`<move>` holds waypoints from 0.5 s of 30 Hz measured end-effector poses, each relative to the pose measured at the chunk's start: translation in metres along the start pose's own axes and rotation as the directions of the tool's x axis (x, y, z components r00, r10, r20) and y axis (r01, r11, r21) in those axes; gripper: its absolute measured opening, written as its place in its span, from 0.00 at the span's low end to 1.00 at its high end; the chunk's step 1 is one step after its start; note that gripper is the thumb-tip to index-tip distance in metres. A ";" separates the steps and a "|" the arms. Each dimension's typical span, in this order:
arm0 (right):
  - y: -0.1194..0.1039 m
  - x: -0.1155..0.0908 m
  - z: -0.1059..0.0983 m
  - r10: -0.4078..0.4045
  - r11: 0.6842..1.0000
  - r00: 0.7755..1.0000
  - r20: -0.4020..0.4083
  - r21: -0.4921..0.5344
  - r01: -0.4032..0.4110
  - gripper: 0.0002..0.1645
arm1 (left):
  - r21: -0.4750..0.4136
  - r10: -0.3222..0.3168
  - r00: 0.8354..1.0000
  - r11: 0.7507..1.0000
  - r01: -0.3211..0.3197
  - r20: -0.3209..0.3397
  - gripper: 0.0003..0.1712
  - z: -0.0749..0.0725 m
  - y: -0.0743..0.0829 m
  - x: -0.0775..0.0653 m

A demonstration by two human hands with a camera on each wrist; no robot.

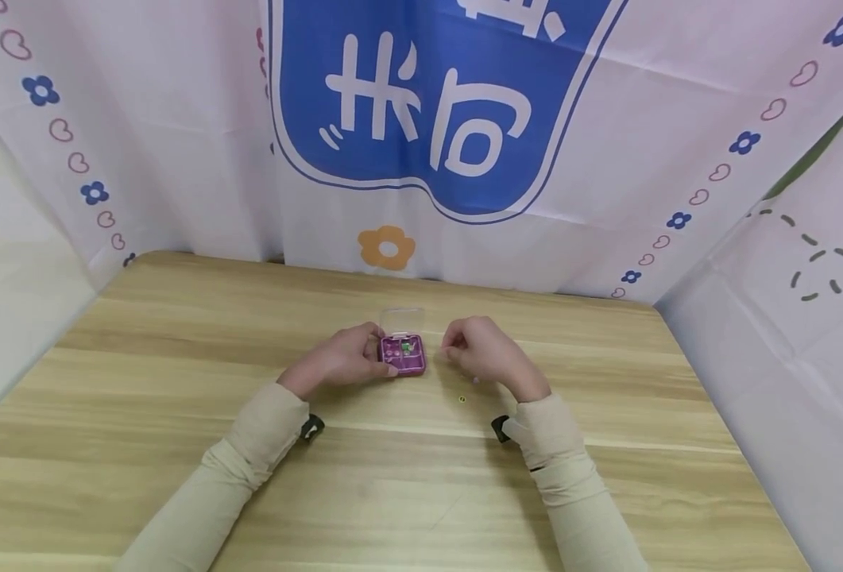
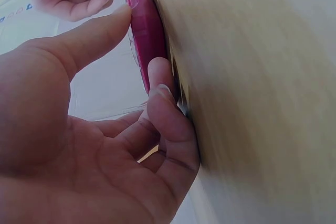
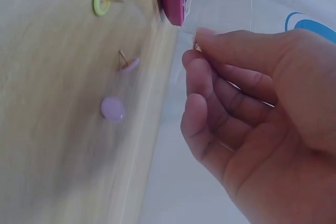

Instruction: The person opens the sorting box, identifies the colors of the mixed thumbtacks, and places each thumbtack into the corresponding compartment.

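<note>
A small purple compartment box (image 1: 412,367) lies on the table with its clear lid (image 1: 403,319) raised at the back. Green and pale bits show in its compartments. My left hand (image 1: 342,355) holds the box from the left, its thumb on the near edge and curled fingers along the side. Just right of the box, my right hand (image 1: 489,349) pinches a tiny thing between thumb and forefinger, apparently a thumbtack (image 3: 196,43), mostly hidden by the fingertips. Below that hand lie a yellow thumbtack (image 3: 102,0), a pink thumbtack (image 3: 129,65) and a lilac thumbtack (image 3: 113,109).
The wooden table (image 1: 407,477) runs back to a white curtain (image 1: 199,175) with a blue printed panel (image 1: 421,103). More pale fabric hangs at the right side. Each wrist wears a dark strap under a beige sleeve (image 1: 557,453).
</note>
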State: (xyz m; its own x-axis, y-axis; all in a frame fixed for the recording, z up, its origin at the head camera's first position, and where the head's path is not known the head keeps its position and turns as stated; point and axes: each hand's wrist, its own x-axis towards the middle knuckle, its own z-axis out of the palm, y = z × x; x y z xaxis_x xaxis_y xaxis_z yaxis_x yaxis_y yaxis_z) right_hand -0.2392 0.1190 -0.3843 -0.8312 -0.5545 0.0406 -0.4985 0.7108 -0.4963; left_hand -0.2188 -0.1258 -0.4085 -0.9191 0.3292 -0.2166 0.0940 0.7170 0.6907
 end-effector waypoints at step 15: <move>-0.020 0.012 0.022 -0.095 0.987 0.995 -0.027 0.126 0.097 0.04 | 0.011 0.019 1.000 1.000 -0.019 0.013 0.39 -0.004 0.001 0.000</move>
State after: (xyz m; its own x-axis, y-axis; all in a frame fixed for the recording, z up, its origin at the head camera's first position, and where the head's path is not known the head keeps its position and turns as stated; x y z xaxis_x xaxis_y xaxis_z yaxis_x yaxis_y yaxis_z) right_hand -0.2334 0.0886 -0.3932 -0.7867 -0.6073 0.1110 -0.5420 0.5932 -0.5953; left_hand -0.2206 -0.1278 -0.4054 -0.9119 0.3510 -0.2125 0.1161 0.7174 0.6869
